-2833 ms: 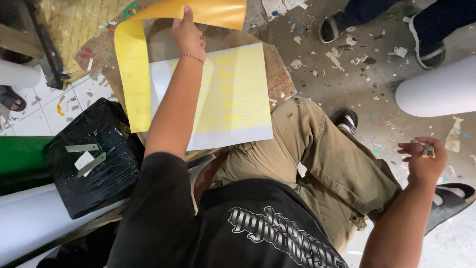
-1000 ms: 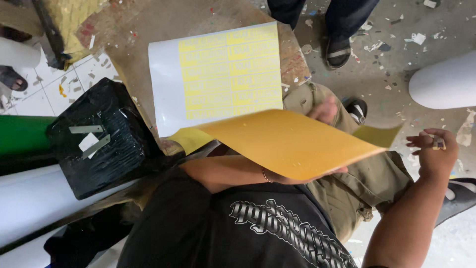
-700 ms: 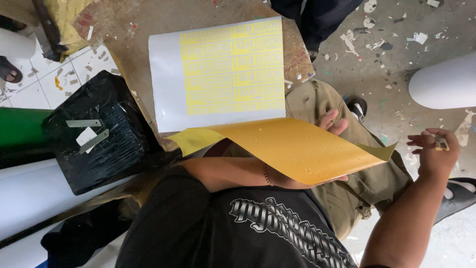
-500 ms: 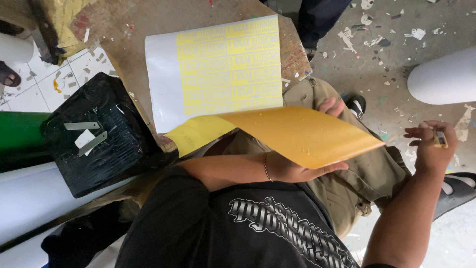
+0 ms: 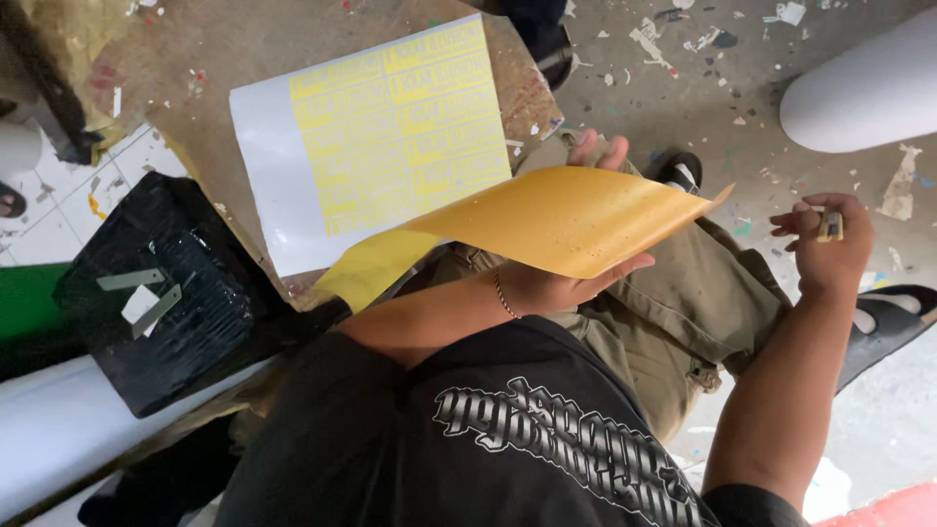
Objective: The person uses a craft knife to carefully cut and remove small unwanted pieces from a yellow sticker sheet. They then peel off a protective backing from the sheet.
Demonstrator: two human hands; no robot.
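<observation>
Yellow peeled sheet [image 5: 566, 220] curls over the lap, gripped from beneath by the left hand [image 5: 571, 278] — just beside the white sticker sheet [image 5: 376, 141] on the board. Right hand [image 5: 825, 244] pinches a small object [image 5: 831, 225], held well apart.

A white sheet [image 5: 283, 185] lies flat on the brown bench [image 5: 205, 59] at the far centre, tilted a little, its right part covered in rows of rectangular yellow labels [image 5: 400, 122], the left margin bare white. Just near of it, a yellow film [image 5: 556, 220] curls up off the sheet's near edge and stretches right, orange-yellow on its upper face with small dark specks, held from below by the left hand [image 5: 561, 283]. At left, a black wrapped package [image 5: 171, 303] sits beside the sheet, with grey tape strips [image 5: 137, 293] stuck on its top.
</observation>
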